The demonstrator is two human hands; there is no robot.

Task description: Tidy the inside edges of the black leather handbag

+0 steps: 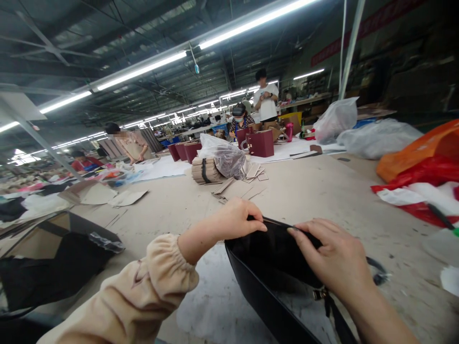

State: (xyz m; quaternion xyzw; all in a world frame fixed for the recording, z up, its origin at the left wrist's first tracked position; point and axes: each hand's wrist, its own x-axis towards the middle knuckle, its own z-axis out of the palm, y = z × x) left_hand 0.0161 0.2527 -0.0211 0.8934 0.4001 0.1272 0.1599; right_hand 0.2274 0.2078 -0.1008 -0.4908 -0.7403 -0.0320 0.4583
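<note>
A peach-beige sleeve (143,291) with a puffy elastic-gathered cuff (168,267) covers the left arm (195,241); the right forearm (376,315) is bare.

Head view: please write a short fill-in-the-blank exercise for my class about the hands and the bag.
1. The bag is ____ in colour.
2. The left hand and right hand both grip its ____ edge.
3. The plastic sack at the far right of the table is ____.
Missing words: black; top; orange.
</note>
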